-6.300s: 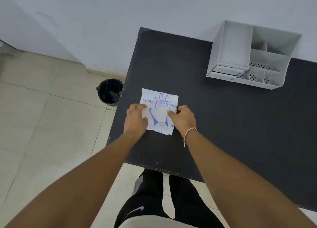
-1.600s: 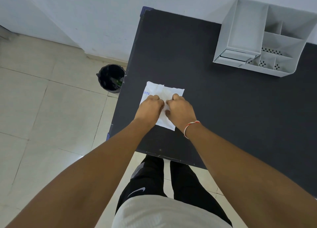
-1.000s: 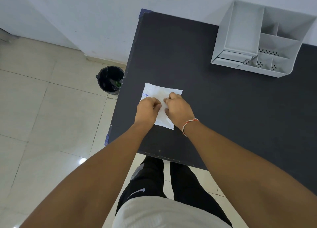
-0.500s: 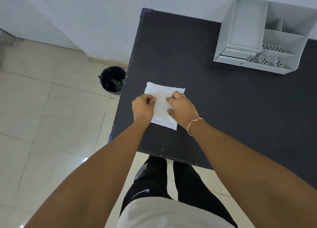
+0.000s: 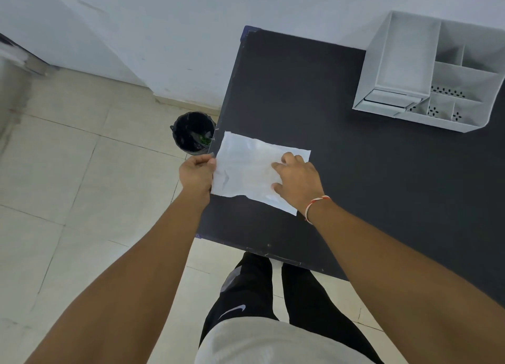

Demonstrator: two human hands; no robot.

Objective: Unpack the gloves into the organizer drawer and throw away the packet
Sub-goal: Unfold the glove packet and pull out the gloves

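Note:
The white glove packet (image 5: 246, 169) lies blank side up near the left edge of the black table (image 5: 369, 194). A white plastic layer reaches left from it as far as the table edge; I cannot tell whether this layer is gloves or wrapper. My left hand (image 5: 195, 173) pinches that left edge, just off the side of the table. My right hand (image 5: 297, 181) lies flat on the packet's right part with fingers spread, pressing it down. The grey organizer (image 5: 404, 52) stands at the far right, its small drawer (image 5: 388, 101) at the front, barely pulled out.
A black waste bin (image 5: 192, 132) stands on the tiled floor just left of the table, beyond my left hand. A white wall runs behind the table. My legs are at the table's near edge.
My hands have moved apart: the left went left to the table edge with the plastic's edge in it, so the white sheet is now much wider. The right hand has flattened on it.

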